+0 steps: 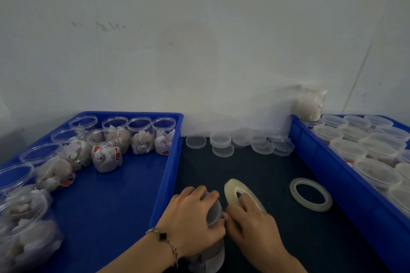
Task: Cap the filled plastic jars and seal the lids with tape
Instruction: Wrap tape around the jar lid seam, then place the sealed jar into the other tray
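Head view of the taping station. We see the left hand [195,215] curled over the lid of a capped plastic jar [213,252], which stands on the dark mat [255,173] just right of the near corner of the left blue tray [168,162]. The jar's long axis runs roughly upright, tilted slightly toward the viewer; its body shows below the wrist, which wears a bracelet [165,239].

The right hand [250,221] holds the tape roll [240,195] on edge just right of the lid, fingers hooked through the core and thumb against the lid's rim. The roll thus lies immediately right of the grip on the jar, so we judge that tape must pass leftward around the rim as the left hand turns the jar. The strip itself is too clear to make out.

A spare tape roll [310,194] lies flat farther right; loose lids [224,143] sit against the wall; uncapped filled jars [106,150] wait in the left tray.
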Tool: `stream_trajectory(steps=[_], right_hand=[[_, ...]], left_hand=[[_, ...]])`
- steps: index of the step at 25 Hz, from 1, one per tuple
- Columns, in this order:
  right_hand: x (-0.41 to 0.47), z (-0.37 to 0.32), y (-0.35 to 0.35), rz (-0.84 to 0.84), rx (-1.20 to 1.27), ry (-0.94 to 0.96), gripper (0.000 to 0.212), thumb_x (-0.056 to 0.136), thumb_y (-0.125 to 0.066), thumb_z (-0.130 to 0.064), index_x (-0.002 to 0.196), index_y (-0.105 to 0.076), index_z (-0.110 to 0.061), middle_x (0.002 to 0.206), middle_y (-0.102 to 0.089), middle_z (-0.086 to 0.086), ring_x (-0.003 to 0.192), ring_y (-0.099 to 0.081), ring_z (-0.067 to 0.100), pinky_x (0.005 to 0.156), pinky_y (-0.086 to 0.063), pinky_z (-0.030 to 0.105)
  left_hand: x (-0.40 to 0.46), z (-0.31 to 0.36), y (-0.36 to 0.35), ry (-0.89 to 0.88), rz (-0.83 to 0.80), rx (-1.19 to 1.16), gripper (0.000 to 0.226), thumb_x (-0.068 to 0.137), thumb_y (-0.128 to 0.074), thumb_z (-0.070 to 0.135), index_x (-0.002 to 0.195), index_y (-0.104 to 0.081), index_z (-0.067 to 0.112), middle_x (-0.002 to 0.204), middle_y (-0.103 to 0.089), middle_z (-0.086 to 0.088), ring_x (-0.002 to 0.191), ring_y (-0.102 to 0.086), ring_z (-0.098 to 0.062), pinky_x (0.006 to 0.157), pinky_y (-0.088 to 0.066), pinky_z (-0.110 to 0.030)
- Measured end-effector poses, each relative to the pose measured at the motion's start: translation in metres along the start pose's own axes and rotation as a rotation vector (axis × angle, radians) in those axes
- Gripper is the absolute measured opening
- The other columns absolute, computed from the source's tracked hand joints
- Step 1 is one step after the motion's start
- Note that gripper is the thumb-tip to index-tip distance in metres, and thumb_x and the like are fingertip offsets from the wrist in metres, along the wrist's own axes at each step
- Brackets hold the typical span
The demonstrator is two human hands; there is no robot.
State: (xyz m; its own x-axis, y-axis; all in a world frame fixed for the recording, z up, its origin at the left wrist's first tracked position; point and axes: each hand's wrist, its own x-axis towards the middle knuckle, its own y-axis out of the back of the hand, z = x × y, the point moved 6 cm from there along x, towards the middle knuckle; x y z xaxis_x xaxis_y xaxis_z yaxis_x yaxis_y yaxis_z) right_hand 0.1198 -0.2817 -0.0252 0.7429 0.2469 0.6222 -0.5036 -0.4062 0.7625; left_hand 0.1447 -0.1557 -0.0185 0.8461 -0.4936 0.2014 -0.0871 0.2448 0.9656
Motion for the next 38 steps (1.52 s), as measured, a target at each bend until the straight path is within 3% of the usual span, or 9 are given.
stream_trajectory(steps=[4,12,16,21,22,24,27,33,38], right_hand=[[0.011,-0.003,0.002,0.068,0.040,0.005,0.029,0.078,-0.046,-0.032,0.055,-0.053,-0.015,0.065,-0.048,-0.002,0.047,-0.041,0.006,0.033,-0.035,0.018],[0.031,0.002,-0.023,0.003,0.160,-0.013,0.028,0.088,-0.045,-0.029,0.064,-0.051,-0.014,0.071,-0.044,-0.003,0.054,-0.037,0.006,0.045,-0.020,0.009],[0.053,0.076,-0.028,-0.150,0.143,-0.364,0.012,0.095,-0.050,-0.025,0.083,-0.051,-0.023,0.090,-0.046,-0.009,0.074,-0.048,0.007,0.058,-0.028,0.017],[0.053,0.061,-0.057,-0.432,-0.054,-0.057,0.030,0.098,-0.032,-0.046,0.112,-0.053,-0.031,0.103,-0.051,-0.008,0.080,-0.055,0.006,0.065,-0.044,0.020],[0.049,0.059,-0.064,-0.464,-0.113,-0.034,0.037,0.099,-0.029,-0.049,0.128,-0.047,-0.034,0.112,-0.053,-0.005,0.089,-0.058,0.010,0.071,-0.048,0.024],[0.044,0.066,-0.077,-0.518,-0.186,-0.038,0.061,0.097,-0.028,-0.055,0.150,-0.001,-0.040,0.119,-0.056,-0.002,0.093,-0.062,0.015,0.073,-0.051,0.029],[0.037,0.073,-0.092,-0.567,-0.128,-0.120,0.090,0.092,-0.038,-0.061,0.136,0.036,-0.037,0.123,-0.058,-0.002,0.092,-0.061,0.011,0.069,-0.047,0.023],[0.017,0.070,-0.113,-0.679,0.113,-0.233,0.098,0.088,-0.055,-0.052,0.142,0.025,-0.034,0.137,-0.050,0.001,0.116,-0.052,0.012,0.094,-0.040,0.025],[0.005,0.058,-0.089,-0.617,0.266,-0.220,0.077,0.083,-0.069,-0.034,0.144,-0.021,-0.037,0.142,-0.035,-0.013,0.135,-0.031,0.008,0.106,-0.024,0.012]], left_hand=[[-0.001,-0.001,0.015,0.001,0.087,-0.030,0.076,0.070,-0.016,0.069,0.135,-0.037,0.035,0.117,-0.043,0.016,0.105,-0.039,-0.003,0.093,-0.040,-0.025],[-0.003,-0.003,0.033,-0.074,0.111,-0.038,0.059,0.080,-0.032,0.060,0.132,-0.041,0.034,0.117,-0.041,0.016,0.106,-0.038,-0.002,0.094,-0.040,-0.027],[-0.014,0.020,0.032,-0.206,0.003,-0.262,0.057,0.078,-0.039,0.062,0.131,-0.041,0.041,0.123,-0.041,0.021,0.113,-0.039,0.003,0.100,-0.036,-0.024],[-0.005,0.009,0.033,-0.180,0.113,-0.077,0.065,0.076,-0.037,0.062,0.135,-0.039,0.036,0.120,-0.041,0.017,0.109,-0.038,-0.002,0.095,-0.039,-0.029],[-0.005,0.002,0.032,-0.140,0.112,-0.069,0.065,0.075,-0.036,0.062,0.135,-0.039,0.037,0.119,-0.041,0.018,0.109,-0.038,-0.002,0.096,-0.038,-0.028],[-0.008,-0.008,0.028,-0.087,0.117,-0.081,0.066,0.074,-0.034,0.062,0.135,-0.039,0.038,0.118,-0.042,0.020,0.108,-0.038,-0.001,0.095,-0.038,-0.027],[-0.006,-0.009,0.030,-0.054,0.137,-0.063,0.065,0.074,-0.034,0.062,0.134,-0.038,0.039,0.119,-0.042,0.021,0.108,-0.038,-0.001,0.094,-0.037,-0.025],[-0.006,-0.013,0.028,-0.016,0.086,-0.095,0.061,0.079,-0.037,0.061,0.135,-0.038,0.038,0.122,-0.043,0.020,0.112,-0.037,-0.001,0.099,-0.035,-0.025],[-0.004,-0.018,0.026,-0.008,0.095,-0.116,0.059,0.084,-0.044,0.059,0.139,-0.035,0.037,0.128,-0.043,0.021,0.117,-0.038,-0.001,0.101,-0.035,-0.025]])
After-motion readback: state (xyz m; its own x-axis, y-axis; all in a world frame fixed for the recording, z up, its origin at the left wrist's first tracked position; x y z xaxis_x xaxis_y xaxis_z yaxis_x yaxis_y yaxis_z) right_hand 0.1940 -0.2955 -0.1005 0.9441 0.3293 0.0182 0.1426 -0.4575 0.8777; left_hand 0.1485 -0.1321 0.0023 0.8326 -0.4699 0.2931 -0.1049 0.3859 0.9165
